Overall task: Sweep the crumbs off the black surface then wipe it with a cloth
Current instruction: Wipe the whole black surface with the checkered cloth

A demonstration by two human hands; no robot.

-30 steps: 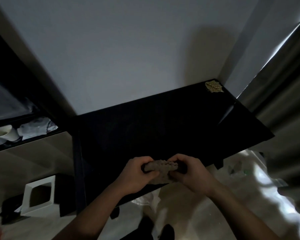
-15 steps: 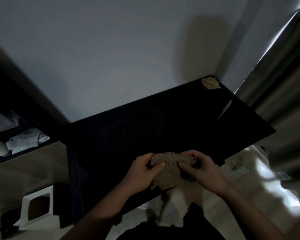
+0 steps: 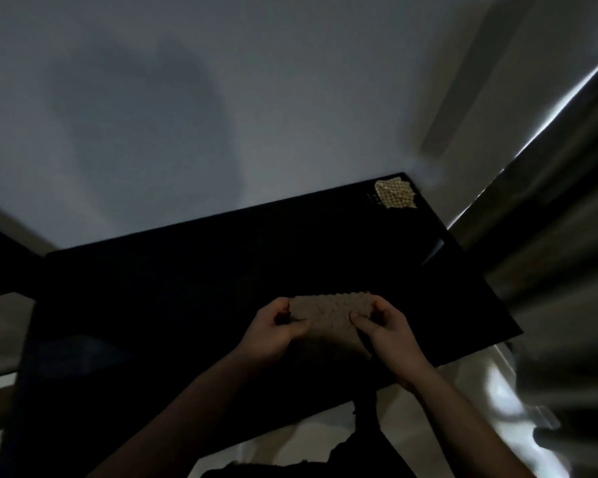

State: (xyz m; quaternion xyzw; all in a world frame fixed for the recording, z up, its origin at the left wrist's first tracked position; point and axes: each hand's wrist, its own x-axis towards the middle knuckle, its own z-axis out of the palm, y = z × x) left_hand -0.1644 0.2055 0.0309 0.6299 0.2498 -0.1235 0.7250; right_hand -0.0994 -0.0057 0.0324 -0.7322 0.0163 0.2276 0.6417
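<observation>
A black tabletop [image 3: 194, 284] stands against a pale wall in a dim room. Both hands hold a beige, bumpy-textured cloth [image 3: 328, 313] spread flat between them, over the near middle of the black surface. My left hand [image 3: 277, 331] grips its left edge and my right hand [image 3: 385, 331] grips its right edge. A second beige waffle-textured cloth [image 3: 396, 194] lies on the far right corner of the tabletop. No crumbs show on the dark surface in this light.
A grey curtain [image 3: 567, 236] hangs along the table's right side, with a bright slit of daylight. The pale wall [image 3: 256, 115] runs behind the table. Light floor [image 3: 428, 426] shows below the near edge. A dark shelf edge is at the far left.
The view has moved closer and over the table; the shelf and white box at left are out of frame. The hands have spread the bunched cloth flat and carried it further over the surface.
</observation>
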